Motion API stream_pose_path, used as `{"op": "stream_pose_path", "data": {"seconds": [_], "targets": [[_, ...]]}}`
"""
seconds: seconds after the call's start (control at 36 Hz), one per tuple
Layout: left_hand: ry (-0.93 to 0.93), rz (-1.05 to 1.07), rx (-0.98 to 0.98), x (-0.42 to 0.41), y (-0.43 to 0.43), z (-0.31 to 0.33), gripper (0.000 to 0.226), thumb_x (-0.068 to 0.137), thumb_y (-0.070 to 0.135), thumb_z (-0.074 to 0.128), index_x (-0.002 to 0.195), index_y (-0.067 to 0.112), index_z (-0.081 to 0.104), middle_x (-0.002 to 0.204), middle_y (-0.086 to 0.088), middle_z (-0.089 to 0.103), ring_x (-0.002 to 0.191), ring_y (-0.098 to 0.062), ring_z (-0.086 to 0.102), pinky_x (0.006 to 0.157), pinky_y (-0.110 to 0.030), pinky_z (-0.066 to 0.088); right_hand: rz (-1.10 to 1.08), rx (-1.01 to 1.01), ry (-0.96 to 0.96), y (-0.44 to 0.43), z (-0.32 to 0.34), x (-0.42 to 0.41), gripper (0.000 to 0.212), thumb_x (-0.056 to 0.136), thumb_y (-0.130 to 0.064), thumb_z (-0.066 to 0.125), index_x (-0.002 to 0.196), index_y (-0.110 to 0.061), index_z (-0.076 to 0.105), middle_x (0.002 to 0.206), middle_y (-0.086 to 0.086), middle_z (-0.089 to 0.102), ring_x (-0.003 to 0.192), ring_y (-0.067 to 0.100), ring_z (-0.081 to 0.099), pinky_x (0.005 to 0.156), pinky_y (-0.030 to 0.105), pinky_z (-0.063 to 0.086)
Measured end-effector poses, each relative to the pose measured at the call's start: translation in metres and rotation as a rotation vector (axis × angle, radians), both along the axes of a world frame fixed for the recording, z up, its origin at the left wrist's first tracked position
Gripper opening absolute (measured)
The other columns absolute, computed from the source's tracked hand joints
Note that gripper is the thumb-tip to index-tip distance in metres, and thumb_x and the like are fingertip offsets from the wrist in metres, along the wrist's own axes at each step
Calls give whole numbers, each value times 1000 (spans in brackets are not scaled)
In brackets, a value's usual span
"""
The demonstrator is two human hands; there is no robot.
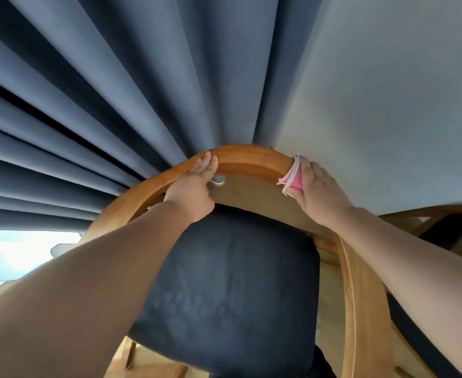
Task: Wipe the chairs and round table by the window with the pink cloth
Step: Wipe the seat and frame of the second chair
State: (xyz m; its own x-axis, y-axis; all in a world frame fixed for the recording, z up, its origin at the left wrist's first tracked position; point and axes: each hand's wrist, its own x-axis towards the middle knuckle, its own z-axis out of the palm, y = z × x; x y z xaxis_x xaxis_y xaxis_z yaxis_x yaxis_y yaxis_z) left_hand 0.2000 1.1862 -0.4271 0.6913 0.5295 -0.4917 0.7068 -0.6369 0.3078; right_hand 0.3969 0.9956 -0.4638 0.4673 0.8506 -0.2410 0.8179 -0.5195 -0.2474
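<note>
The person leaned over a chair [251, 156] whose curved wooden top rail stood close against the blue-grey curtain [115, 91] and the pale wall [388, 105], with the dark seat cushion [232, 282] below the arms. The right hand [317, 192] was clamped on the pink cloth [292, 178], thumb pinching the folded fabric from beneath while the fingers pressed it over the right-hand bend of the rail, so the cloth lay wrapped on the wood where the wiping was being done. The left hand [194, 189] rested further left on the same rail with its fingers laid out flat and unclenched along the top, probably to steady the chair and take the person's weight against the push of the wiping stroke. Judging by the cloth's place on the rail, the work was on the chair back, with the stretch between the two hands likely to come next. Part of a second chair [442, 230] showed at the right edge, and bright window [19, 255] light at lower left; the round table could not be made out.
</note>
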Motion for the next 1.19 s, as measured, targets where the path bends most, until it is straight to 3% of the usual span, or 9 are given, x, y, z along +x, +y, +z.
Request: {"op": "stream_pose_path", "data": {"seconds": [0.08, 0.25, 0.36, 0.5, 0.72, 0.97, 1.19], "targets": [[-8, 3, 2, 1, -3, -1, 87, 87, 0, 46, 152, 28, -5, 158, 14, -14, 144, -4, -6, 111, -20, 15, -32, 17, 27, -12, -7, 1, 76, 96, -45, 49, 152, -8, 13, 139, 15, 43, 123, 30, 49, 104, 39, 44], [-13, 11, 138, 17, -23, 7, 81, 90, 10, 51, 153, 15, -1, 160, -2, -8, 147, -18, -3, 120, -32, 5, -27, 20, 38, -12, -9, 2, 74, 97, -46, 47, 152, -10, 12, 140, 14, 42, 124, 29, 48, 105, 39, 41], [-164, -219, 135, 40, -48, 11, 89, 85, 5, 53, 152, 20, -4, 160, 0, -13, 146, -14, -10, 119, -30, -3, -24, 26, 29, -13, -10, 2, 74, 98, -47, 45, 152, -11, 10, 139, 12, 43, 122, 27, 49, 105, 37, 41], [-72, -412, 122, 65, -64, 0, 95, 81, 0, 51, 151, 19, -9, 158, -2, -20, 144, -17, -18, 120, -38, -4, -20, 47, 18, -15, -14, 3, 75, 97, -47, 47, 152, -11, 11, 140, 12, 43, 122, 27, 49, 103, 37, 42], [11, -413, 133, 69, -67, -1, 98, 79, -1, 54, 151, 19, -10, 156, -2, -24, 144, -18, -21, 119, -37, -7, -70, 58, 32, -27, -19, 0, 74, 98, -49, 44, 152, -10, 12, 140, 12, 43, 124, 27, 49, 103, 36, 43], [34, -385, 116, 71, -69, 3, 98, 79, -6, 50, 151, 21, -11, 156, 2, -25, 143, -16, -21, 119, -34, -8, -156, -77, 17, -78, -32, -3, 69, 98, -51, 41, 147, -9, 18, 131, 10, 48, 115, 23, 54, 97, 35, 48], [72, -381, 122, 76, -71, 7, 101, 76, -10, 48, 150, 23, -12, 156, 3, -26, 143, -16, -21, 118, -32, -6, -219, -251, -39, -97, -25, -15, 66, 101, -47, 35, 147, -4, 17, 136, 14, 45, 118, 27, 52, 94, 36, 47]]}}
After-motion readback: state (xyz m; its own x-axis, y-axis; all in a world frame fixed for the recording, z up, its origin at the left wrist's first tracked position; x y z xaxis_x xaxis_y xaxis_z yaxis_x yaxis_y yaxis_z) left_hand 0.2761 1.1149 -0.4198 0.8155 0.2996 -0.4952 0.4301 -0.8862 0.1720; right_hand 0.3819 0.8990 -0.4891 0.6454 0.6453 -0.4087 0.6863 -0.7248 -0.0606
